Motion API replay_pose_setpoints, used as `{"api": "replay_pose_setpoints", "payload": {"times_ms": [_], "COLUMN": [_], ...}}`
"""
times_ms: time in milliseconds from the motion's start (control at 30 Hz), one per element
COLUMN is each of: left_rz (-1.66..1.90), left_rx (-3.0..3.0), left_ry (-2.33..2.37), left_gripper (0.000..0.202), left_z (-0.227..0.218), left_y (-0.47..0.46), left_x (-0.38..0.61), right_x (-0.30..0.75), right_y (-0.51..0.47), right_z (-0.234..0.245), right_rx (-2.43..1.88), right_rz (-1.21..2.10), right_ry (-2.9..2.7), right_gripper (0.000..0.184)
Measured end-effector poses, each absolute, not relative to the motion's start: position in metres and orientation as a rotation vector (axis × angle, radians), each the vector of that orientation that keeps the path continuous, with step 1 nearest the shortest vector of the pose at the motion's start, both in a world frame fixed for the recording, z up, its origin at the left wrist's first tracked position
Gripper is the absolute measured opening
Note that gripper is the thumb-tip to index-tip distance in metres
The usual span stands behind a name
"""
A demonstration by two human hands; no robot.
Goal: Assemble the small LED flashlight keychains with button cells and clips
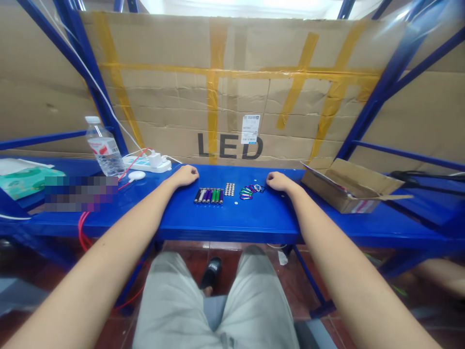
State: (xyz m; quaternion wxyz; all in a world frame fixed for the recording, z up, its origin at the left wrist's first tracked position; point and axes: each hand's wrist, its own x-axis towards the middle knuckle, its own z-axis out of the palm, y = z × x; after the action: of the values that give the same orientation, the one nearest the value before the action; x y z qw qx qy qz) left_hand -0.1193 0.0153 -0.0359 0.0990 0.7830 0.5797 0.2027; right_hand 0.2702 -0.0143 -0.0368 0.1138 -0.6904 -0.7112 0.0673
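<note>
My left hand [187, 175] rests on the blue tabletop [203, 220], its fingers curled into a loose fist with nothing showing in it. Just in front of it lies a row of small metal tubes [209, 196], like mini flashlights, in black, silver, purple, blue and green. Beside them, silver button cells [230, 189] are set out in tidy rows. A fan of coloured carabiners [247, 192] lies farther right. Close to the last carabiner, my right hand [278, 181] is also curled closed on the table, and I see nothing held in it.
An open cardboard box [348, 186] stands at right. On the left are a water bottle [105, 148], a white power strip [158, 165], red cables [83, 230] and a green tissue pack [32, 182]. A large taped carton [174, 106] backs the table between blue posts.
</note>
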Motion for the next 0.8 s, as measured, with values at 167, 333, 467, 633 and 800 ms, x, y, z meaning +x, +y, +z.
{"api": "replay_pose_setpoints", "payload": {"times_ms": [167, 333, 467, 633, 800], "left_rz": [0.619, 0.618, 0.616, 0.568, 0.642], "left_rx": [2.298, 2.288, 2.290, 2.250, 2.174], "left_ry": [1.728, 1.746, 1.769, 1.867, 2.034], "left_gripper": [0.016, 0.010, 0.009, 0.010, 0.018], "left_z": [-0.034, -0.033, -0.033, -0.036, -0.010], "left_y": [0.010, 0.009, 0.008, 0.006, -0.013], "left_x": [-0.119, -0.119, -0.117, -0.117, -0.100], "right_x": [0.271, 0.272, 0.272, 0.272, 0.270], "right_y": [-0.011, -0.007, -0.007, -0.008, -0.012], "right_z": [-0.041, -0.041, -0.041, -0.040, -0.036], "right_rx": [-2.026, -2.039, -2.039, -2.042, -2.034], "right_rz": [0.156, 0.147, 0.163, 0.186, 0.201], "right_ry": [-2.074, -2.081, -2.082, -2.071, -2.059], "right_gripper": [0.026, 0.026, 0.025, 0.026, 0.027]}}
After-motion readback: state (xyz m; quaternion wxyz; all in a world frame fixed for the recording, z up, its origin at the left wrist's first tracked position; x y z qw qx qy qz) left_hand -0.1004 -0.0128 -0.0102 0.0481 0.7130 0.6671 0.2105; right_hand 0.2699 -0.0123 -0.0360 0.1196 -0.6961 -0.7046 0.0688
